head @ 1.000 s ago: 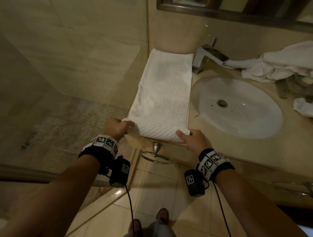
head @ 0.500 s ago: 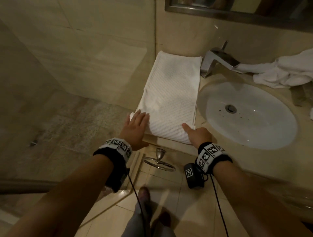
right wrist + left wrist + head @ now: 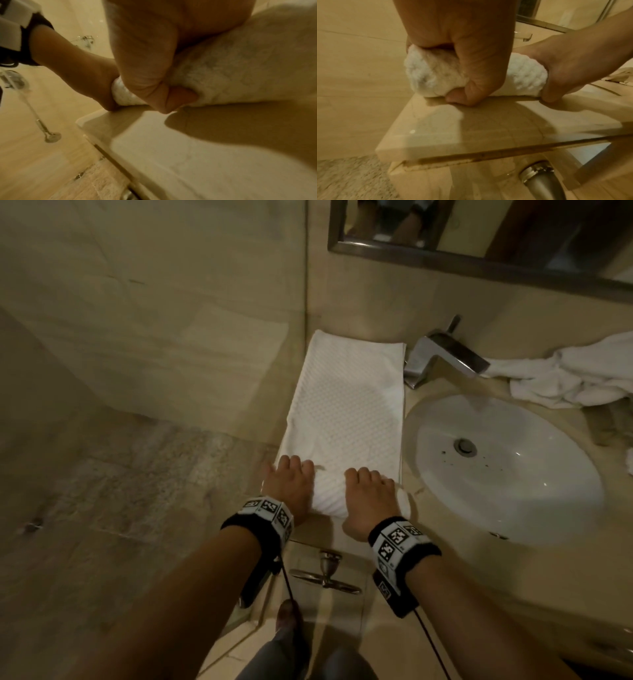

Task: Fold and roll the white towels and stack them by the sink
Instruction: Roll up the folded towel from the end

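Your tabletop (image 3: 445,546) is beige polished stone with a white oval sink (image 3: 507,470) set into it and a chrome faucet (image 3: 442,354) at the back. To the left of the sink a long white towel (image 3: 349,412) lies flat on the stone, its near end rolled up. Behind the sink to the right, a crumpled heap of white towels (image 3: 575,374) rests on the surface.

No words, brands or numbers to read here; the wristbands (image 3: 270,513) carry only black-and-white square code patterns; the same on the small black boxes (image 3: 385,590) beneath them.
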